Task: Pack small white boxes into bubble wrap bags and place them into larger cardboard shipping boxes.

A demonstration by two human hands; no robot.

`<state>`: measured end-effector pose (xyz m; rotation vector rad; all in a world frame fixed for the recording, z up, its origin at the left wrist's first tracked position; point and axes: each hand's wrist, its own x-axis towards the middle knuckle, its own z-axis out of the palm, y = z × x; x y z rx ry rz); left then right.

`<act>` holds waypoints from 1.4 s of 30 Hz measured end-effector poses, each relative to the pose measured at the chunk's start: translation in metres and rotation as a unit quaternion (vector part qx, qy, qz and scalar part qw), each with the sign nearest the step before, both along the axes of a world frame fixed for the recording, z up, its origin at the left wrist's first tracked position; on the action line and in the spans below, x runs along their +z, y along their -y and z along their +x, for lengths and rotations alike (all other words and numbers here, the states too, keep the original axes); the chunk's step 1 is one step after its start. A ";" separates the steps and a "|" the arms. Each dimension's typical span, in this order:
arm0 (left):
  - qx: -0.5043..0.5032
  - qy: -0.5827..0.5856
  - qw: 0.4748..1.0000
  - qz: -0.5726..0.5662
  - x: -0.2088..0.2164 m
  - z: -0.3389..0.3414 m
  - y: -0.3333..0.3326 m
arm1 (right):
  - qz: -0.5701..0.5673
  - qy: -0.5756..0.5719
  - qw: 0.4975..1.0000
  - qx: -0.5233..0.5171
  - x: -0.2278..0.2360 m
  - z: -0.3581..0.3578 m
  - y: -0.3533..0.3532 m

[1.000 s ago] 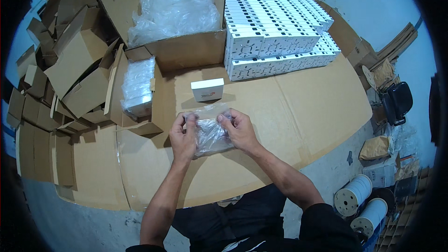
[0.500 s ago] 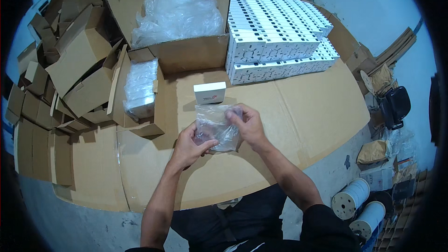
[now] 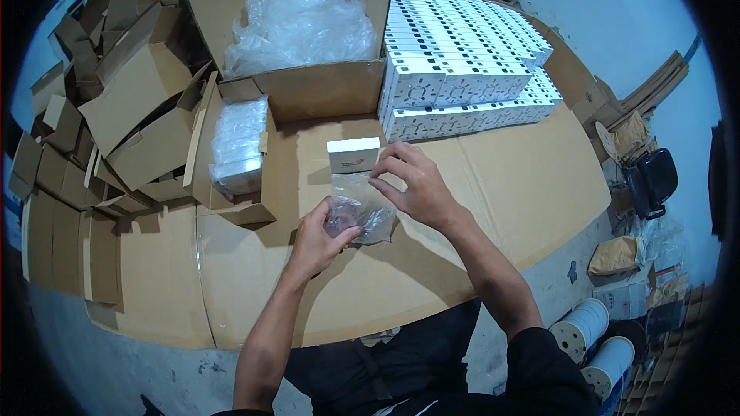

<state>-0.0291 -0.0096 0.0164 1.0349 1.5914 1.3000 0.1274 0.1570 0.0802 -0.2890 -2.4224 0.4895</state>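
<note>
A clear plastic bag is in my left hand, thumb on top and fingers beneath its left side. My right hand is closed in a pinch at the bag's upper right edge, thumb and index finger close together. Just beyond the bag a small white box stands on the cardboard-covered table. What lies inside the bag, if anything, cannot be made out.
To the left an open carton holds several plastic-wrapped packs. Behind it, a big carton is filled with crumpled plastic bags. Stacked white boxes stand at the back right. Empty cartons pile up far left.
My right hand has shifted up and right from the bag's face to its upper edge, its wrist more raised. My left hand keeps its hold on the bag.
</note>
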 end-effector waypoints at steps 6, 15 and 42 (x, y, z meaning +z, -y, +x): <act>0.016 -0.041 0.999 0.003 0.003 -0.001 -0.001 | -0.088 0.057 0.991 0.078 0.020 -0.001 -0.001; -0.027 -0.075 0.995 0.057 -0.001 -0.005 0.000 | -0.197 0.330 0.912 0.141 0.057 -0.020 -0.013; -0.011 -0.022 1.000 -0.012 -0.001 -0.016 0.007 | -0.204 0.045 0.976 0.066 0.041 -0.024 -0.020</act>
